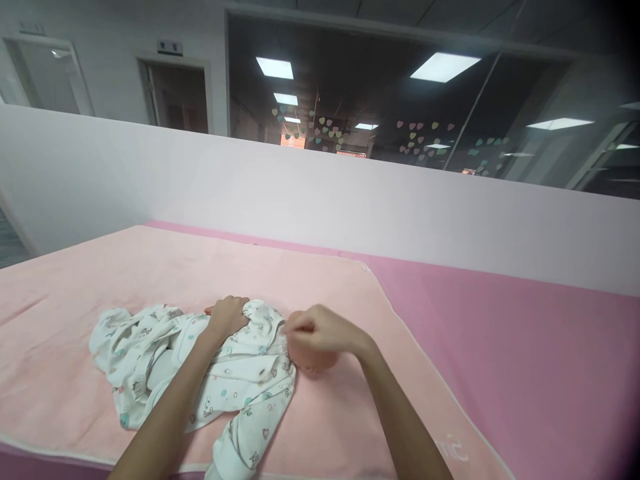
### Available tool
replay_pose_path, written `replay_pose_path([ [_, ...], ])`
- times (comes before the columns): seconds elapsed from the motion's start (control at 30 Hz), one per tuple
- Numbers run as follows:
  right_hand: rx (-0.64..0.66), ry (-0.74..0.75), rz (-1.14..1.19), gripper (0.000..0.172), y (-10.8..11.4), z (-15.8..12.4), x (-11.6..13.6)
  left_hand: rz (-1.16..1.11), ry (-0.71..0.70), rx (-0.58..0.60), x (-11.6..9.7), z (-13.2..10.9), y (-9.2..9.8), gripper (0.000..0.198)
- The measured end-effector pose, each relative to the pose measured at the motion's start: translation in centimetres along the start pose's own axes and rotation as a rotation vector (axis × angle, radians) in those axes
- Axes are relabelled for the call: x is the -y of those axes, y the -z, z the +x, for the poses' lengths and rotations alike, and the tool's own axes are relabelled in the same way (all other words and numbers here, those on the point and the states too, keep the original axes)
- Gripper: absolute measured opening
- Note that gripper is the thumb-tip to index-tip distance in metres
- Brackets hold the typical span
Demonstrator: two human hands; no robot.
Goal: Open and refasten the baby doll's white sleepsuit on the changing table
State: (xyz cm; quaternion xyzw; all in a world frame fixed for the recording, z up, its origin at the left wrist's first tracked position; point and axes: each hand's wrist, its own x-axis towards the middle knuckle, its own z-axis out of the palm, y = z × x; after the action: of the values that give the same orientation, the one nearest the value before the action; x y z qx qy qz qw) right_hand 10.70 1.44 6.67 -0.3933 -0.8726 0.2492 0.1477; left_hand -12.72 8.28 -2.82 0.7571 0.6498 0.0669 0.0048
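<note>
The left hand (227, 317) is pressing, fingers curled, on the crumpled white printed garment (200, 363) lying on the pink blanket (350, 427), while the right hand (317, 332), just beside it, is pinching the garment's edge closed.

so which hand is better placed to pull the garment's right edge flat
Right, probably. The right hand is closed in a pinch at the right edge of the garment, so it is already at that edge. The left hand rests on the cloth farther left, pressing it down.

head view, close, facing forward-down over blanket (310, 280)
</note>
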Motion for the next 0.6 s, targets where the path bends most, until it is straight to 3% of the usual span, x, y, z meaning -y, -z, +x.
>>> replay_pose_path([
  [0.07, -0.222, -0.047, 0.215, 0.028, 1.1, 0.2, -2.3, 0.009, 0.009, 0.001, -0.1, 0.0, 0.1, 0.037],
  [0.13, -0.364, -0.142, 0.279, 0.028, 0.9, 0.5, -4.5, 0.010, 0.010, -0.002, 0.0, -0.1, 0.1, 0.039],
  [0.27, -0.283, -0.231, 0.557, 0.032, -1.5, 0.2, -7.4, -0.013, 0.001, -0.027, 0.1, -0.2, -0.2, 0.040],
  [0.33, -0.310, -0.234, 0.710, 0.037, -2.6, -0.1, -8.3, -0.019, -0.002, -0.046, 0.2, -0.2, -0.3, 0.042],
  [0.5, -0.586, -0.270, 1.040, 0.052, -4.3, -0.1, -10.7, -0.031, -0.010, -0.059, 0.3, -0.3, -0.3, 0.042],
  [0.6, -0.758, -0.314, 1.093, 0.053, -4.7, 0.1, -11.8, -0.044, -0.010, -0.065, 0.3, -0.3, -0.2, 0.039],
])
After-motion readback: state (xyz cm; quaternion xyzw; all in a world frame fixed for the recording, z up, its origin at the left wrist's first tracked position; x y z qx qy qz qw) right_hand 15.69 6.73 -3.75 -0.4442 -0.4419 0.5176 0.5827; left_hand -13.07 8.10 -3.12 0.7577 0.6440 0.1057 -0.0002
